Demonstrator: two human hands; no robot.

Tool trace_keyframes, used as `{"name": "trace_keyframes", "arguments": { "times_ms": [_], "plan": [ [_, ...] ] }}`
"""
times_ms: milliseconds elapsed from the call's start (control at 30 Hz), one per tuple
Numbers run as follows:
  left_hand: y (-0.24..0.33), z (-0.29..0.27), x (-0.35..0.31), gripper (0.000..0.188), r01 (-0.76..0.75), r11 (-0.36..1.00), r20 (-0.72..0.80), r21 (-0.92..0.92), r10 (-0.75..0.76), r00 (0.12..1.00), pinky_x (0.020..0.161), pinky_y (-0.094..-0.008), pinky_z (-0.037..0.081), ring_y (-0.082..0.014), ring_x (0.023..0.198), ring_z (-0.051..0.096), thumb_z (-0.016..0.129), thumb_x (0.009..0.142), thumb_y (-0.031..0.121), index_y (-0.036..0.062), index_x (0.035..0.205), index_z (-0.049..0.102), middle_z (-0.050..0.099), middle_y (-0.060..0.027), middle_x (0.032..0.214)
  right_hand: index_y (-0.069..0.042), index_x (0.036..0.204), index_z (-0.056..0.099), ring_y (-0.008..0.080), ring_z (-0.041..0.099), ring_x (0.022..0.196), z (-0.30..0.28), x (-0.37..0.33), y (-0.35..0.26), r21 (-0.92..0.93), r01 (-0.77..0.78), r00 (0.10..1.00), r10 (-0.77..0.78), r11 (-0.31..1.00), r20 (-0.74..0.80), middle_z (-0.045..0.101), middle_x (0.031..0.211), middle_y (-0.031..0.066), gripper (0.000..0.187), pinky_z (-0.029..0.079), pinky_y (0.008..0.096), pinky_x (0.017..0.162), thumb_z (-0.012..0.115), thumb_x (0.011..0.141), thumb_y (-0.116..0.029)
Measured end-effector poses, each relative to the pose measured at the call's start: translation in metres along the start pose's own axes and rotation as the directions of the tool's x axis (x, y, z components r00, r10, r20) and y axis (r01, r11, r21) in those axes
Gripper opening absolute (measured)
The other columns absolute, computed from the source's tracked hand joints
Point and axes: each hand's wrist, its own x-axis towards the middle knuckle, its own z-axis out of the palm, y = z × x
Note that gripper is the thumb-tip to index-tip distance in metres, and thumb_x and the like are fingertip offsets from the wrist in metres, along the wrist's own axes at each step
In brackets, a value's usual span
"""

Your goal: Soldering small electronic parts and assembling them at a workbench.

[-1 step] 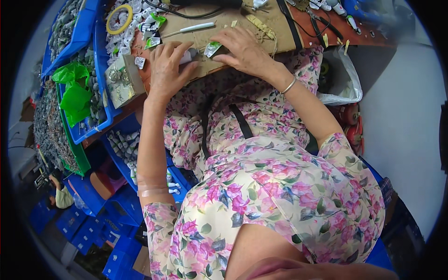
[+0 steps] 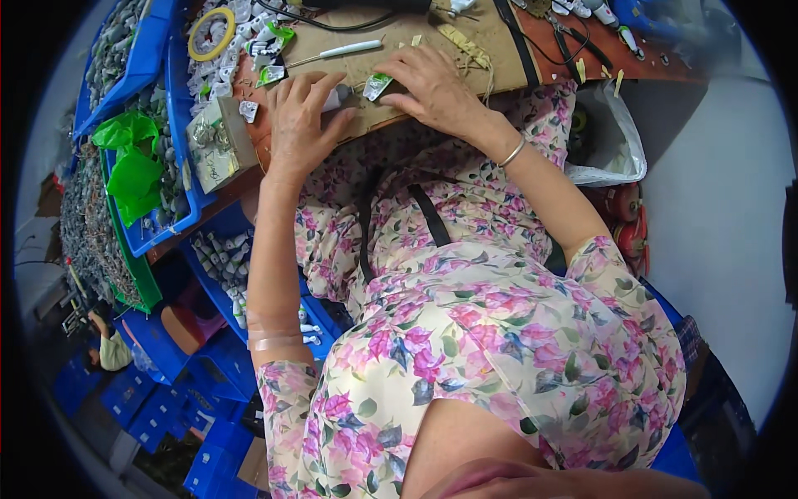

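Note:
My left hand [image 2: 299, 121] is at the near edge of the cardboard-covered bench, its fingers curled round a pale grey, rounded part [image 2: 335, 97]. Much of that part is behind the fingers. To its right, my right hand [image 2: 434, 90] pinches a small white-and-green plastic shell piece [image 2: 377, 86] between thumb and fingers. A small gap separates the two parts. Beyond them a screwdriver with a white handle [image 2: 351, 48] lies on the cardboard [image 2: 416, 25]. Left of my left hand is a loose clear-white shell piece [image 2: 248, 111].
White and green parts [image 2: 224, 79] are heaped at the back left, with a yellow ring [image 2: 212, 35] on top. Blue bins [image 2: 179, 125] of grey parts stand further left. Pliers [image 2: 573, 41] lie at the back right; a white bag [image 2: 628, 133] hangs below the bench edge.
Both hands stay nearly in place. The shell piece in my right hand has shifted very slightly; its grip looks the same.

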Motion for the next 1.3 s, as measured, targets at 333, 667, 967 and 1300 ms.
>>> {"name": "trace_keyframes", "arguments": {
  "times_ms": [333,667,967,1300],
  "plan": [
    [0.020,0.024,0.009,0.016,0.098,0.990,-0.121,0.105,-0.085,0.989,0.098,-0.0420,0.032,-0.0234,0.098,0.057,0.072,0.078,0.020,0.0125,0.091,0.067,0.066,-0.0012,0.093,-0.012,0.110,0.064,0.0253,0.052,0.098,0.005,0.007,0.000,-0.060,-0.047,0.999,0.048,0.997,0.015,0.057,0.102,0.0050,0.034,0.042,0.0396,0.084,0.071,0.080,-0.027],
    [0.023,0.026,0.017,0.013,0.213,0.974,-0.104,0.078,-0.204,0.973,0.095,-0.0431,0.033,-0.0241,0.094,0.056,0.074,0.077,0.022,0.0135,0.084,0.067,0.066,-0.0017,0.091,-0.015,0.110,0.064,0.0237,0.051,0.107,0.016,0.020,0.018,-0.052,0.016,0.999,-0.018,0.999,-0.032,0.057,0.107,0.0028,0.031,0.041,0.0403,0.091,0.068,0.083,-0.030],
    [0.024,0.025,0.020,0.017,0.229,0.969,-0.065,0.094,-0.224,0.973,0.098,-0.0430,0.031,-0.0242,0.094,0.057,0.074,0.077,0.022,0.0141,0.090,0.068,0.068,-0.0016,0.091,-0.017,0.108,0.065,0.0226,0.050,0.109,0.014,0.019,0.018,-0.068,0.001,1.000,-0.003,0.998,-0.028,0.056,0.108,-0.0003,0.028,0.038,0.0388,0.097,0.063,0.087,-0.035],
    [0.020,0.024,0.024,0.016,0.183,0.980,-0.004,0.083,-0.183,0.983,0.096,-0.0410,0.033,-0.0250,0.091,0.057,0.073,0.078,0.021,0.0124,0.091,0.069,0.067,-0.0022,0.091,-0.017,0.108,0.067,0.0225,0.050,0.110,0.018,0.018,0.019,-0.086,-0.007,0.998,0.001,0.996,-0.066,0.057,0.107,0.0010,0.029,0.039,0.0397,0.098,0.062,0.087,-0.037]
  ]
}}
